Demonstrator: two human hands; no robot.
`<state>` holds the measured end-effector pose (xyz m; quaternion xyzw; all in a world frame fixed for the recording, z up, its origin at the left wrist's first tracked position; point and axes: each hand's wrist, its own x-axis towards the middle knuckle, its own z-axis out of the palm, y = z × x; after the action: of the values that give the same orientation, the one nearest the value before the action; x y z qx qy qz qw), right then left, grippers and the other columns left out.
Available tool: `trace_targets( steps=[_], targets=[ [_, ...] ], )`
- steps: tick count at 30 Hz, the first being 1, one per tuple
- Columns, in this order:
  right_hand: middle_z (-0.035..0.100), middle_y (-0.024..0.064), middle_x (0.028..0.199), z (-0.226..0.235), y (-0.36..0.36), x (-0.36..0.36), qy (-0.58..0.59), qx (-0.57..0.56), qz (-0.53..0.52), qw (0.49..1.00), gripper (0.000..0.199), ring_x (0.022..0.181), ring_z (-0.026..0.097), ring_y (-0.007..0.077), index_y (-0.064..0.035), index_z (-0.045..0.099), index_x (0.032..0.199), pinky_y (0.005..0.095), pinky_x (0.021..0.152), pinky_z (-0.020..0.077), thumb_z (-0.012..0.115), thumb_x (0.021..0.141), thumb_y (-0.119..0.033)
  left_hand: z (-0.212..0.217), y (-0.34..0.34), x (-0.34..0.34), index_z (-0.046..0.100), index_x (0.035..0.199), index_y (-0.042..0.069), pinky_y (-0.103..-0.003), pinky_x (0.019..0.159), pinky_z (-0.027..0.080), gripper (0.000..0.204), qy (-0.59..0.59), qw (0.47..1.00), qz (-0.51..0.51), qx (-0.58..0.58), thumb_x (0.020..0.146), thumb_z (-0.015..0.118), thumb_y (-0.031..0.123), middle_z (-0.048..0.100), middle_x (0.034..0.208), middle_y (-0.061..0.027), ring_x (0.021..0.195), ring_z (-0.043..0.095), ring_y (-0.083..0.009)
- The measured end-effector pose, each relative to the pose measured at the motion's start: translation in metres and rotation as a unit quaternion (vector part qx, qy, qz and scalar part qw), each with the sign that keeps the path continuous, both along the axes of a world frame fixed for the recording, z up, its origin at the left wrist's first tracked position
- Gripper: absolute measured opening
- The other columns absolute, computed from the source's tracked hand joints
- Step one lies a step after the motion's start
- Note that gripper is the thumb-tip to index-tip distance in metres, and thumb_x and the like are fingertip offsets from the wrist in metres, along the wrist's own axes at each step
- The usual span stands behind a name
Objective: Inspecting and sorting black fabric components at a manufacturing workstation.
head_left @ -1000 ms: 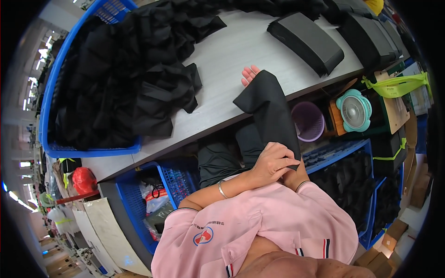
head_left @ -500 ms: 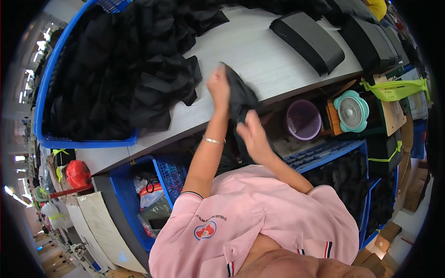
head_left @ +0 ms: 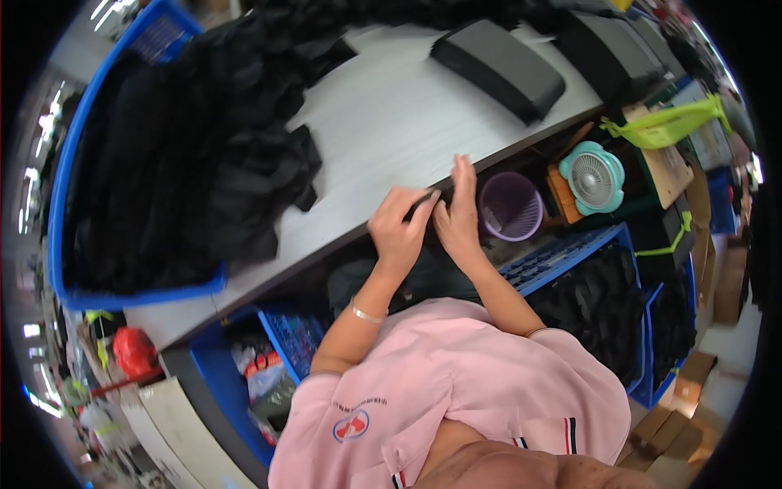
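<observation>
Just off the near edge of the table, my two hands are close together. My left hand is closed, its thumb and fingers pinching a piece of black fabric. Only a narrow dark strip of it shows between the fingers; the rest is hidden or blends into the dark below. My right hand is beside it, fingers stretched out and pointing away from me, its thumb near the left thumb and the fabric. On the table's left lies a large heap of black fabric pieces, spilling out of a blue crate.
Stacks of black-grey pieces lie on the far right of the grey table. Below its edge are a purple basket and a turquoise fan. Blue crates stand left and right of me; a yellow-green strap hangs right.
My left hand has come down from over the table towards me, beside the right. The fabric, spread between both hands before, is now mostly out of sight. My right hand's fingers have straightened.
</observation>
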<state>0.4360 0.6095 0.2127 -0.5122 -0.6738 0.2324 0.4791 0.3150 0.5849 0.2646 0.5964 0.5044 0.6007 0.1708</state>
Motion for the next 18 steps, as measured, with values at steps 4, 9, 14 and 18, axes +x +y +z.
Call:
trace_targets(
  steps=[4,9,14,18],
  targets=[
    [0.067,0.0137,0.112,-0.008,0.001,0.007,0.303,-0.302,0.141,0.893,0.039,0.109,0.063,0.0225,0.0081,0.060,0.121,0.0341,0.099,0.0485,0.047,0.084,0.007,-0.017,-0.001,-0.020,0.070,0.088,-0.003,-0.026,0.064,0.045,0.003,-0.049,0.995,0.075,-0.035,0.089,0.071,0.000,0.062,0.077,-0.0053,0.069,0.055,-0.0115],
    [0.070,0.0083,0.109,-0.016,-0.022,0.013,0.520,-0.486,0.318,0.627,0.036,0.101,0.068,0.0170,0.0034,0.061,0.123,0.0330,0.091,0.0541,0.056,0.088,-0.005,-0.038,0.012,-0.047,0.069,0.088,-0.004,-0.025,0.065,0.044,0.015,-0.198,0.972,0.092,-0.086,0.097,0.064,0.007,0.064,0.079,-0.0015,0.071,0.053,-0.0086],
    [0.063,0.0080,0.121,0.034,-0.028,0.007,0.438,-0.352,0.242,0.791,0.044,0.106,0.064,0.0164,0.0017,0.050,0.132,0.0311,0.092,0.0523,0.064,0.096,-0.019,-0.043,0.016,-0.054,0.068,0.098,-0.001,-0.030,0.074,0.053,0.050,-0.476,0.859,-0.030,-0.185,0.107,0.042,0.041,0.068,0.084,-0.0064,0.078,0.064,-0.0155],
    [0.066,0.0090,0.107,0.015,-0.019,0.015,0.132,-0.117,0.159,0.971,0.032,0.093,0.067,0.0187,-0.0011,0.057,0.122,0.0293,0.081,0.0536,0.066,0.093,-0.009,-0.076,-0.007,-0.060,0.063,0.121,0.000,-0.038,0.089,0.057,0.041,-0.633,0.681,-0.222,-0.294,0.105,0.049,0.035,0.070,0.109,-0.0138,0.099,0.068,-0.0259]
  ],
)
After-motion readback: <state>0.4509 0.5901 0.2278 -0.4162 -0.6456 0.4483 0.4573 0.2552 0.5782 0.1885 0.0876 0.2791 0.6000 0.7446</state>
